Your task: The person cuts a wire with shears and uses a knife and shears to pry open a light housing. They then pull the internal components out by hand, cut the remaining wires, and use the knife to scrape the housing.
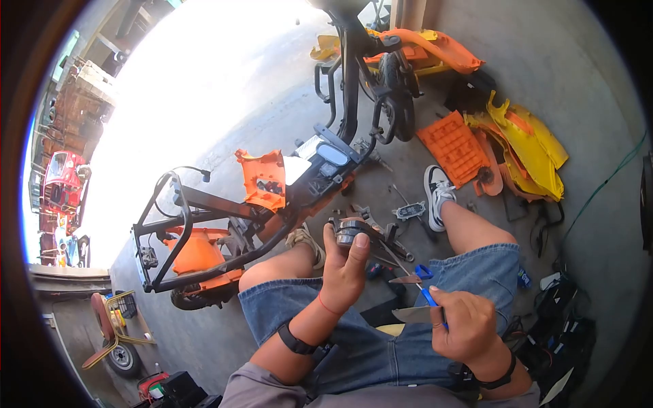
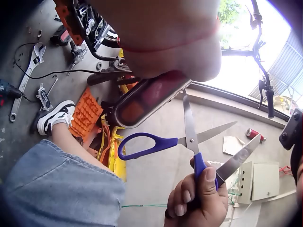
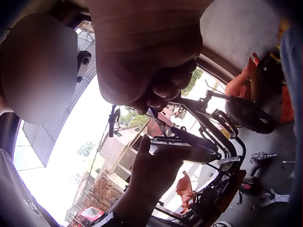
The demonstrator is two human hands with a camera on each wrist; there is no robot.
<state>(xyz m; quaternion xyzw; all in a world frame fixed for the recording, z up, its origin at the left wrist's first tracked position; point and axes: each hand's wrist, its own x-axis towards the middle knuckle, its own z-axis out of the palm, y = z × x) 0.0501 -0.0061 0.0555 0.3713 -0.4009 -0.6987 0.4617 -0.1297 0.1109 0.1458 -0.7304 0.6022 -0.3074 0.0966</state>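
My left hand (image 1: 342, 275) holds up an oblong vehicle lamp (image 2: 150, 100) with a red and amber lens and a dark rim. In the head view the lamp (image 1: 349, 232) shows end-on above the fingers. My right hand (image 1: 468, 326) grips one blue handle of a pair of scissors (image 2: 191, 140), whose blades are spread apart. One scissor blade points up, its tip right at the lamp's edge in the left wrist view. A second broad metal blade (image 2: 238, 161) also sticks out of the right hand's grip; its handle is hidden by the fingers.
A stripped scooter frame (image 1: 204, 262) stands ahead, an orange panel (image 1: 262, 180) on it. Orange and yellow body panels (image 1: 524, 146) lie right. Between my feet are an adjustable wrench (image 2: 29, 71) and a small lamp unit (image 1: 409, 211). Dark bags (image 1: 558, 306) sit beside my right leg.
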